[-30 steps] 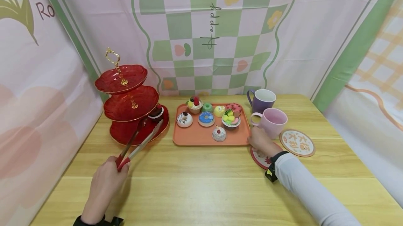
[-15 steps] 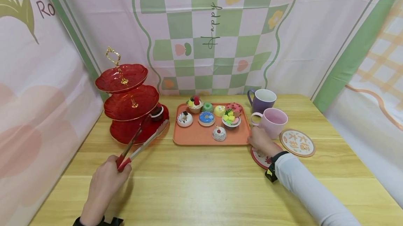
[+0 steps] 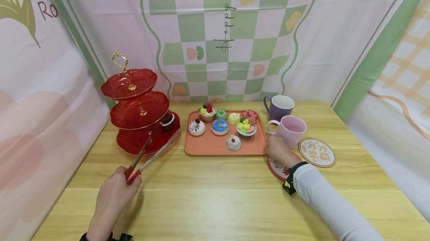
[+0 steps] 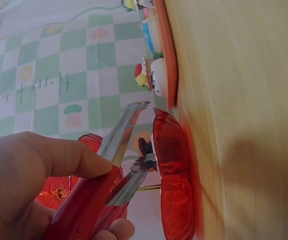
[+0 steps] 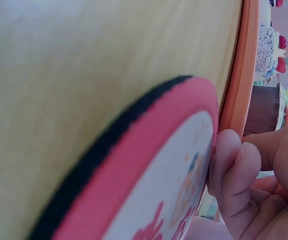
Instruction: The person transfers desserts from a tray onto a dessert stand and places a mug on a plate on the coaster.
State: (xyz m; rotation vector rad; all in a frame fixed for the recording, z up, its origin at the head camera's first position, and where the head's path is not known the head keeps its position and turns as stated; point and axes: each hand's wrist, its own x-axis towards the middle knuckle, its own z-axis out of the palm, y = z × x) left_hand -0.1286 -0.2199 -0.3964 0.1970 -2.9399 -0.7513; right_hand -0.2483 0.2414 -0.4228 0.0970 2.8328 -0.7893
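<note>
My left hand (image 3: 115,192) grips a pair of tongs (image 3: 155,155) by the red handles. Their metal arms stand apart over the bottom plate of the red three-tier stand (image 3: 139,108). A dark chocolate cupcake (image 3: 167,121) sits on that plate, just beyond the tongs, partly hidden by the tier above. With curled fingers, my right hand (image 3: 278,149) holds the right front corner of the orange tray (image 3: 208,146). Several toy pastries rest on the tray, among them a blue donut (image 3: 220,125) and a white dome cake (image 3: 233,143).
Beside the right hand stand a pink mug (image 3: 291,130) and a purple mug (image 3: 280,108). A red-rimmed coaster (image 3: 277,172) lies partly under that hand, with another round coaster (image 3: 317,152) to its right. A patterned cloth (image 3: 221,47) hangs behind the table.
The tongs have spread and drawn back a little from the chocolate cupcake, which now sits free of them on the bottom plate. My right hand and the tray have not moved.
</note>
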